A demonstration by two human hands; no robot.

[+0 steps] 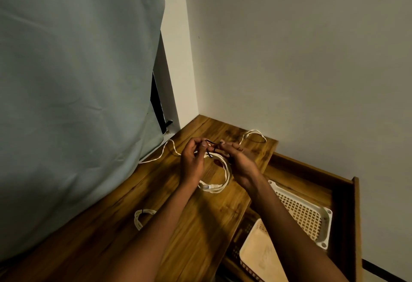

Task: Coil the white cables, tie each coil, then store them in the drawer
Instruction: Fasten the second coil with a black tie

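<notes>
Far left: a pale green sheet (73, 94) hangs down to the worktop (191, 226) edge and covers the left half of the view.

A loose cable (166, 151) runs out from under the sheet, across the back of the worktop, towards my hands.

Near the front left of the worktop lies a tied coil (142, 217), a dark band round it, partly hidden behind my left forearm.

My left hand (192, 159) is raised over the worktop, fingers curled, the grip pinching one end of a black tie (210, 146) at the fingertips.

Below and between the hands hangs the coil (219, 176) of white cable, its lower loop touching or just above the worktop; I cannot tell which. A plug end shows at the bottom of the loop. The tie crosses the top of the coil.

My right hand (239, 159) faces the left, grip pinching the other end of the tie, fingers curled.

A further cable end (254, 135) loops at the back right corner of the worktop.

Right: the drawer (343, 203) stands open beside the worktop. Inside it, a cream perforated basket (305, 212), and nearer me a second basket (258, 252), tilted.
</notes>
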